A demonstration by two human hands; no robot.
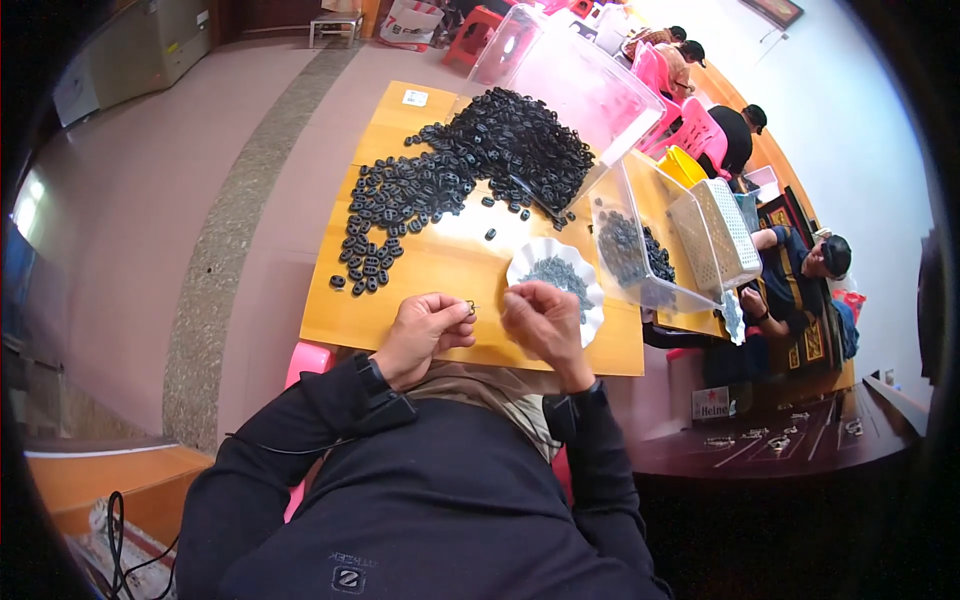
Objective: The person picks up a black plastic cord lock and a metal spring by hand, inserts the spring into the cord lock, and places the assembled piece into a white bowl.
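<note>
My left hand (430, 330) is closed above the near edge of the wooden table, thumb and forefinger pinching a small dark piece (471, 308) with a thin bit sticking out. Just to its right, my right hand (544, 322) has its fingers drawn together; whatever they hold, if anything, cannot be made out. Partly behind that hand stands a white wavy-rimmed dish (516, 268) of small grey pieces (556, 272). Further back and left, many black oval parts with holes (371, 250) lie spread on the tabletop (330, 315).
A large pile of black parts (520, 140) spills from a clear bin (610, 85) lying on its side. To the right are another clear bin (625, 190) holding dark parts and a white perforated basket (722, 235). A co-worker (800, 265) sits at the right.
</note>
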